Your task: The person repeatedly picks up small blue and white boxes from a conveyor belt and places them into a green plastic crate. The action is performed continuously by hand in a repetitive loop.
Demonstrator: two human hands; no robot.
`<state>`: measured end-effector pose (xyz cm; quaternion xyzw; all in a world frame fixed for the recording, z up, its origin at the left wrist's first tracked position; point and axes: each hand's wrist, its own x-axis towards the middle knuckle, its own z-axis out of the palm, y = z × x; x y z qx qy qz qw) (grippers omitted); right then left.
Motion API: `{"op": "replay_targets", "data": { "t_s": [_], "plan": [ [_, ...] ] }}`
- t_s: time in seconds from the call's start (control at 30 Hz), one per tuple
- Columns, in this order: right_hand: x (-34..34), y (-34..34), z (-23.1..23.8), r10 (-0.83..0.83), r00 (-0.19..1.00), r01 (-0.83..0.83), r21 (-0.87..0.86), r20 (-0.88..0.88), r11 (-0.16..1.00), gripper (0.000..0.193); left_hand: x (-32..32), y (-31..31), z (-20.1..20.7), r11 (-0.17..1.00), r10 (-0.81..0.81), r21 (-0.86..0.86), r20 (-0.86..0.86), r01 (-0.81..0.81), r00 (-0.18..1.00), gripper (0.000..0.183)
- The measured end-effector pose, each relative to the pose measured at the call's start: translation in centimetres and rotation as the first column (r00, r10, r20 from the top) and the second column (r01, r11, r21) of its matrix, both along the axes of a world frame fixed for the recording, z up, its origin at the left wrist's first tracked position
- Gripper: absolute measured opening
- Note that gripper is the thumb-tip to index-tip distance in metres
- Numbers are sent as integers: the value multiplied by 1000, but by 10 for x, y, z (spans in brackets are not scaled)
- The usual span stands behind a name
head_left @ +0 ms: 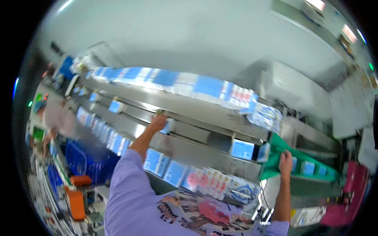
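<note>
My left hand (158, 122) reaches over the narrow conveyor channel, right beside a blue-and-white box (168, 126) that it partly hides. Motion smears its fingers, so whether they grip that box cannot be made out. On the right, my right hand (286, 162) is closed, its fingers curled in front of a green guide panel (276, 151); what they hold, if anything, is hidden. Left of this panel, another blue-and-white box (242, 149) stands in the channel, with a smaller pack (263, 152) between them. More boxes (308, 168) sit beyond, by the panel's right part.
Blue-and-white packs (165, 78) line the far ledge. A near row of packs (175, 173) stands in front of me. At left, a co-worker (63, 118) stands near a blue basket (80, 159) and an orange object (75, 202). A magenta object (354, 185) is at far right.
</note>
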<state>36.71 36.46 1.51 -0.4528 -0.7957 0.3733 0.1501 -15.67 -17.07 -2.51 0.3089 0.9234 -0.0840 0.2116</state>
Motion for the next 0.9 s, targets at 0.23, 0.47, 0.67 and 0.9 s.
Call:
{"op": "replay_targets", "data": {
  "t_s": [0.23,0.47,0.67,0.9],
  "plan": [
    [7,18,-31,-21,992,18,21,122,1000,48,51,64,9,958,-168,237,8,161,986,29],
    [13,11,-44,-27,977,13,72,210,997,67,106,121,16,941,-251,238,10,242,968,30],
    [31,35,-53,-72,951,49,86,300,995,69,155,175,35,947,-257,211,53,241,965,31],
    [45,35,-10,-224,973,190,353,55,916,49,141,161,33,787,-234,567,-91,244,968,31]
  ]
}}
